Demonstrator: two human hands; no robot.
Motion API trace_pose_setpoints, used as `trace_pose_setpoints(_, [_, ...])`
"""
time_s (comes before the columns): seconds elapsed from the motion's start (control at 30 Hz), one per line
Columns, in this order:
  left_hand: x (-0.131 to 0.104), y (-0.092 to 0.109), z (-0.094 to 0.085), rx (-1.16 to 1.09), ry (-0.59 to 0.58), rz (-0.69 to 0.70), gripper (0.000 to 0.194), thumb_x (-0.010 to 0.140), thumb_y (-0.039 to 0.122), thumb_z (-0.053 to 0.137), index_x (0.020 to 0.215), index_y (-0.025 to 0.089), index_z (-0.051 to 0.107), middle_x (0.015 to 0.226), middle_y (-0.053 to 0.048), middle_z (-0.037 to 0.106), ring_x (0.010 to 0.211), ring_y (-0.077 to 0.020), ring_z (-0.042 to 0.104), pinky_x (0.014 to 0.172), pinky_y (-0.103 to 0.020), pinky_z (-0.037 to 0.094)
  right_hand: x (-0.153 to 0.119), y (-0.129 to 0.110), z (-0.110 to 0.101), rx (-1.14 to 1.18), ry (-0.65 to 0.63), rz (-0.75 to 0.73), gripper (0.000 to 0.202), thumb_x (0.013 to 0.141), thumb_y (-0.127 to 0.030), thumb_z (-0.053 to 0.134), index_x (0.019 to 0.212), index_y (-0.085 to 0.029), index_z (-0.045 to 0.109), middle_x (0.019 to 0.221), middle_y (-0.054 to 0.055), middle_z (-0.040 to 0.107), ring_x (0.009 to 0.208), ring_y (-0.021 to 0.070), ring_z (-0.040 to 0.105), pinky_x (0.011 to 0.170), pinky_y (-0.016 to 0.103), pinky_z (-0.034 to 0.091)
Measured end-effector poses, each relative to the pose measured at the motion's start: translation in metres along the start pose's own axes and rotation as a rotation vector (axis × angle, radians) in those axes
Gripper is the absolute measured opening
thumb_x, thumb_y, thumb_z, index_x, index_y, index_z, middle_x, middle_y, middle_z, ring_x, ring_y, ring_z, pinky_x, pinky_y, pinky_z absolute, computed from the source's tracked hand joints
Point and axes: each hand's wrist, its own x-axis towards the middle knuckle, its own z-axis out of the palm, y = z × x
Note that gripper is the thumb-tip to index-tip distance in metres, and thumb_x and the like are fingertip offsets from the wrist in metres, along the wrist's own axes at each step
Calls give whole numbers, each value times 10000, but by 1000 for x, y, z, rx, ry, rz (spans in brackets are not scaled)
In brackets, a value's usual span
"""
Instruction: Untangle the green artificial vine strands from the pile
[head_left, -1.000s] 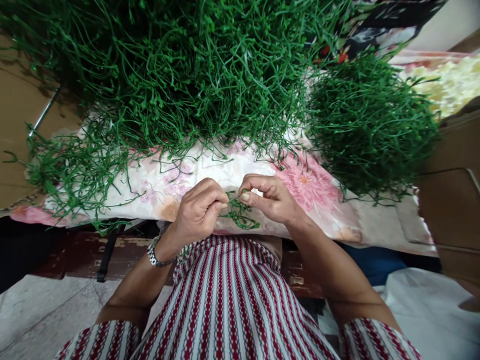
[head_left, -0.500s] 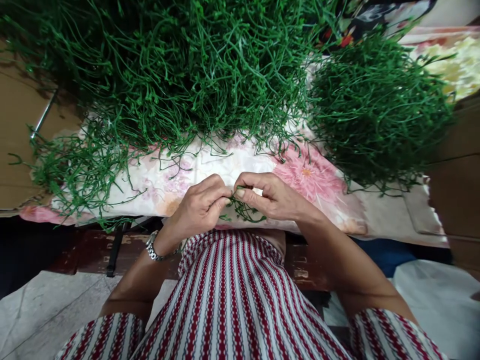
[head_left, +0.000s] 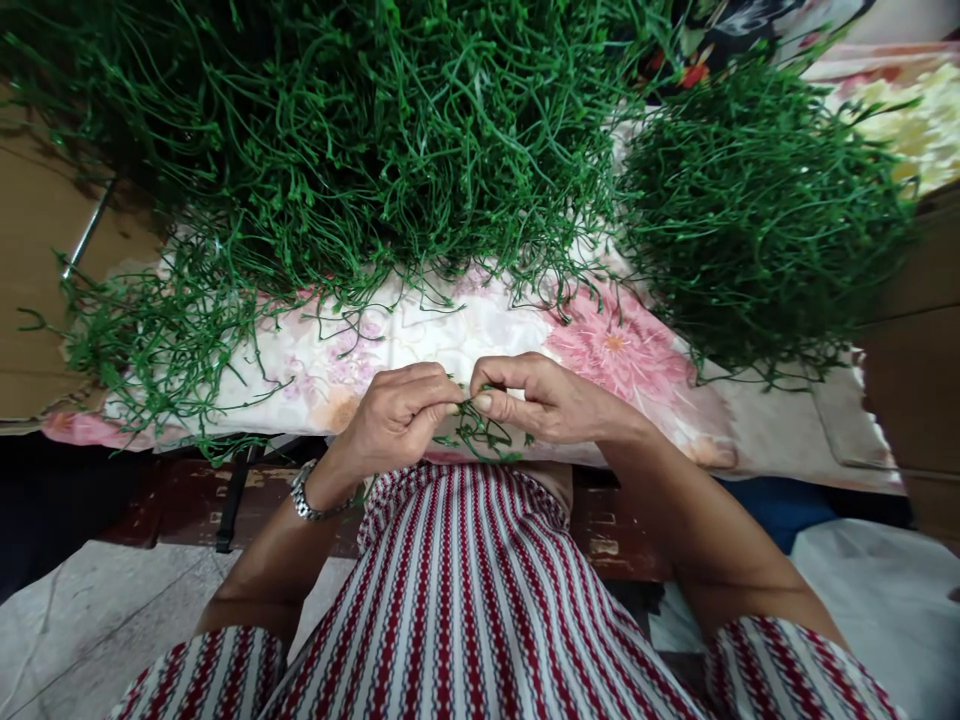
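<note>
Both hands meet fingertip to fingertip over the near edge of the flower-patterned desk (head_left: 431, 345). The left hand (head_left: 397, 415) pinches between thumb and forefinger, its other fingers curled in; the right hand (head_left: 540, 400) pinches likewise, thumb against a bent forefinger. Between and just below them is a small green sprig (head_left: 480, 437), gripped where the 2 pinches almost touch. That spot is tiny and partly covered by fingers, so I cannot tell whether 1 stem or several pass through it.

The likeliest trouble is a slip: the stems are thin and only the fingertips hold them, so a twist or a sharp pull could let a piece spring loose or bend out of shape. As the sprig hangs close to the desk's edge, anything dropped could fall into the lap of the striped garment (head_left: 465, 600). Tangling is another risk, since stray strands (head_left: 172, 350) on the left, the large heap (head_left: 375, 140) ahead and the smaller heap (head_left: 765, 220) on the right all have ends that could snag. The metal wristwatch (head_left: 301, 495) might also catch a stem.

No brand, label or writing is legible, the cardboard (head_left: 34, 290) at left included.
</note>
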Motion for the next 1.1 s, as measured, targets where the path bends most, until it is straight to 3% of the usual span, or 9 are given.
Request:
trace_pose_setpoints(0.23, [1,6,-4,29,-40,-86,111,799,196,530,859,152,613,717,-28,620,641,-112,549,605,-226,407,-3,-4,1,-241,-13,10,149,901,-236,383,819,-146,468,666,-18,467,606,77,393,565,194,299])
trace_pose_setpoints(0.43, [6,11,-2,206,-164,-125,235,814,178,499,581,146,501,561,27,449,541,-76,415,529,-228,301,-1,-14,8,-454,27,-22,109,857,-154,382,750,-172,390,655,-13,438,600,95,392,571,215,292])
trace_pose_setpoints(0.57, [3,15,-5,271,-272,-46,253,782,83,443,538,147,446,585,20,403,565,-89,387,536,-248,286,-2,-15,10,-547,-89,-74,125,861,-169,371,742,-165,409,643,-5,444,575,94,391,560,222,297])
trace_pose_setpoints(0.67, [1,19,-9,304,-410,68,234,757,58,443,542,152,446,590,19,429,561,-97,374,537,-261,278,-2,-15,6,-597,-261,-140,143,858,-146,374,745,-155,460,638,5,471,564,92,395,541,222,287])
trace_pose_setpoints(0.73, [3,19,-12,247,-440,89,233,768,68,455,551,152,452,588,20,433,559,-94,377,534,-253,283,-2,-16,0,-612,-338,-166,151,851,-120,377,753,-153,487,654,12,491,589,96,416,554,222,299])
trace_pose_setpoints(0.87, [10,10,-13,25,-276,-43,232,822,116,471,592,144,480,572,28,417,547,-73,396,520,-212,303,-2,-17,-12,-538,-178,-235,192,886,-159,348,773,-150,503,703,33,493,671,115,452,620,238,356])
trace_pose_setpoints(1.0, [9,-3,-12,129,-96,-74,259,791,90,492,538,142,465,542,30,389,531,-76,370,518,-227,285,-12,-23,-19,-146,-34,-366,256,918,-216,335,720,-162,488,640,19,472,655,115,470,631,249,389])
trace_pose_setpoints(1.1, [9,-8,-12,46,22,-126,192,796,140,528,604,138,532,570,20,449,549,-78,419,531,-219,322,-16,-22,-22,30,85,-288,190,910,-227,389,794,-160,524,699,32,534,698,120,534,659,258,421])
